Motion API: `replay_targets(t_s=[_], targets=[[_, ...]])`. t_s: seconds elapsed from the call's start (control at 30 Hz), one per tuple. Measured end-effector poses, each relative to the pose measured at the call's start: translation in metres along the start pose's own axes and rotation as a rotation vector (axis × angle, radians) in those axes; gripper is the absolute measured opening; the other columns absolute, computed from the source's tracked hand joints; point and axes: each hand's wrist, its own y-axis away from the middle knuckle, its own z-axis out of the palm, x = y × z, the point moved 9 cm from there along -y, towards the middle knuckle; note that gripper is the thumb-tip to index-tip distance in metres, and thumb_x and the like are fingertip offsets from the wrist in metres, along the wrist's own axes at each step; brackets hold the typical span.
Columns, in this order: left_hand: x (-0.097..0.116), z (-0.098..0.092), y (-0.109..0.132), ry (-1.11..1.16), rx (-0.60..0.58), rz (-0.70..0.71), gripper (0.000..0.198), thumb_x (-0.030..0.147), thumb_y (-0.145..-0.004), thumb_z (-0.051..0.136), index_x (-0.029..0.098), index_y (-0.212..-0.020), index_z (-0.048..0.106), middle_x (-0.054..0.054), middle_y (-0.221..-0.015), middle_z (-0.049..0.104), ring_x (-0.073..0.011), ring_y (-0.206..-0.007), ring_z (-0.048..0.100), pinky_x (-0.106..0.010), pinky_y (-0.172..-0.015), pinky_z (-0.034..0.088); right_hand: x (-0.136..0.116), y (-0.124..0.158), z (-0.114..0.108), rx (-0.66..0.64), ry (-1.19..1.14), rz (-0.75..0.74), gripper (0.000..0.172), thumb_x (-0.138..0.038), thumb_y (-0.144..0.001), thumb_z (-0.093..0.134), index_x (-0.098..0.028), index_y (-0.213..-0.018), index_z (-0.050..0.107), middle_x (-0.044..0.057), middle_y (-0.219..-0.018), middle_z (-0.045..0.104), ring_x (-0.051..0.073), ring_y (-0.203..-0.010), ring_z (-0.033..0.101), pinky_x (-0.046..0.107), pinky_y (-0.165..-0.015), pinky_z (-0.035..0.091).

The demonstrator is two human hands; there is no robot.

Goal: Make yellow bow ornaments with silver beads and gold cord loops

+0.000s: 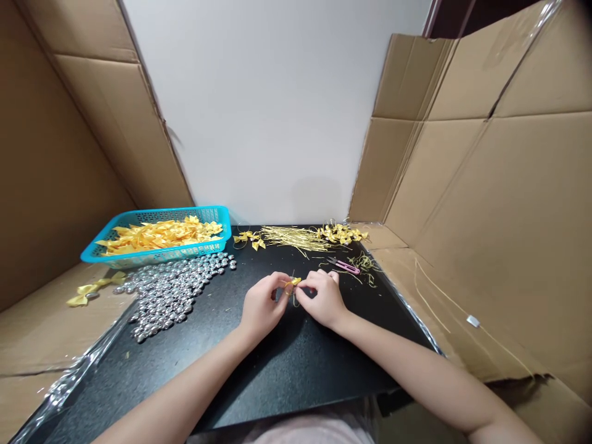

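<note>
My left hand [261, 305] and my right hand [324, 297] meet over the middle of the black table [287, 364]. Together they pinch a small yellow ribbon bow [295, 282] with a thin gold wire hanging from it. The fingertips of both hands close on this piece; a small silver part may be under the left fingers, but I cannot tell. Just beyond my right hand lie pink thread snips [345, 266].
A blue basket [157, 217] of yellow ribbon bows stands at the back left, with a pile of silver beads [173, 290] before it. Gold wires [291, 237] and finished bows [342, 234] lie at the back. Cardboard walls [485, 203] flank both sides; one bow [87, 290] lies on the left cardboard.
</note>
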Motion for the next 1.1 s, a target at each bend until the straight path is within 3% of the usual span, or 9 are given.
replay_targets(t_s=[0.27,0.5,0.7,0.9,1.1], targets=[[0.002,0.000,0.000,-0.009,-0.001,0.016,0.005,0.021,-0.084,0.055,0.023,-0.087,0.059,0.000,-0.075,0.072,-0.0153,-0.061,0.060,-0.025,-0.057,0.044,0.025,-0.005,0.024,-0.116,-0.356,0.148,0.028,-0.035,-0.074,0.061,-0.017,-0.052,0.063,-0.003,-0.052,0.045,0.011,-0.052,0.038,0.027,-0.054,0.030],[0.000,0.001,0.000,-0.004,-0.005,0.016,0.004,0.021,-0.084,0.055,0.023,-0.086,0.059,0.000,-0.075,0.072,-0.0150,-0.060,0.059,-0.024,-0.057,0.043,0.031,-0.006,0.029,-0.129,-0.523,0.195,0.025,-0.037,-0.067,0.066,-0.016,-0.053,0.064,-0.003,-0.051,0.045,0.009,-0.052,0.035,0.024,-0.049,0.028],[0.000,0.000,-0.001,-0.004,-0.012,-0.004,0.004,0.021,-0.084,0.055,0.023,-0.085,0.058,0.001,-0.074,0.072,-0.0140,-0.057,0.057,-0.024,-0.056,0.042,0.031,-0.006,0.024,-0.132,-0.621,0.226,0.015,-0.030,-0.066,0.066,-0.017,-0.058,0.066,-0.003,-0.054,0.050,0.010,-0.053,0.038,0.025,-0.053,0.032],[-0.002,0.000,-0.002,-0.013,-0.022,-0.029,0.003,0.021,-0.083,0.055,0.022,-0.085,0.058,0.001,-0.071,0.072,-0.0134,-0.053,0.056,-0.024,-0.055,0.041,0.018,-0.006,0.019,-0.200,-0.766,0.213,0.015,-0.030,-0.068,0.065,-0.018,-0.060,0.062,-0.003,-0.061,0.057,0.013,-0.063,0.049,0.028,-0.067,0.041],[-0.007,0.004,-0.002,-0.025,-0.061,-0.037,0.007,0.019,-0.081,0.055,0.023,-0.085,0.058,0.003,-0.070,0.071,-0.0136,-0.052,0.055,-0.023,-0.054,0.039,0.013,-0.011,0.009,-0.215,-0.853,0.188,0.017,-0.035,-0.071,0.065,-0.019,-0.068,0.061,-0.001,-0.071,0.060,0.015,-0.073,0.054,0.030,-0.076,0.042]])
